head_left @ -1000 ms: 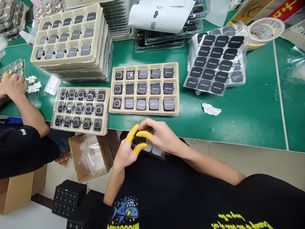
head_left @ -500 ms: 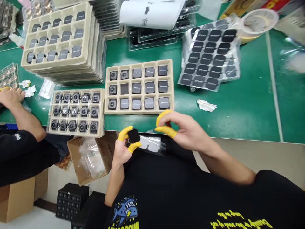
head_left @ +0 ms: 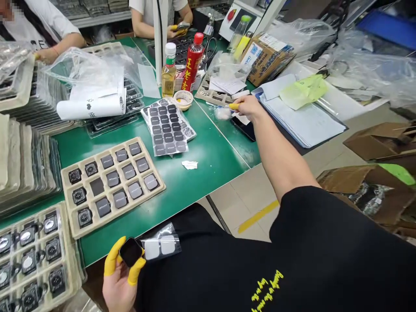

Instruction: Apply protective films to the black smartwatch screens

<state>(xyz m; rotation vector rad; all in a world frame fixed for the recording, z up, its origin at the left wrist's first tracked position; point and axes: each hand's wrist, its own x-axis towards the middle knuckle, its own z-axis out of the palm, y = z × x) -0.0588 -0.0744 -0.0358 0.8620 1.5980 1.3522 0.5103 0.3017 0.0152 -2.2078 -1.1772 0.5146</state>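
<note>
My left hand (head_left: 121,271), with yellow finger cots, grips a square black smartwatch (head_left: 131,252) by its edges, its dark screen facing up. Beside the watch, over my dark clothing, lies a clear film strip (head_left: 161,242) with pale rounded squares; whether it touches the watch is unclear. My right hand (head_left: 247,107) is stretched far across the green table, its fingers drawn together beside a small clear bag with something white in it (head_left: 222,113). What those fingertips hold, if anything, cannot be made out. Under that wrist lies a dark phone (head_left: 243,128).
A beige tray (head_left: 121,206) holds watches and grey squares. Another watch tray (head_left: 73,264) stands at left. Sticker sheets (head_left: 167,130), a tape roll (head_left: 183,99), a red bottle (head_left: 194,63) and papers (head_left: 300,112) lie farther off. Two other people sit across the table.
My right hand has swung from near the watch to the far right of the table. The view has turned right. My left hand still holds the watch.
</note>
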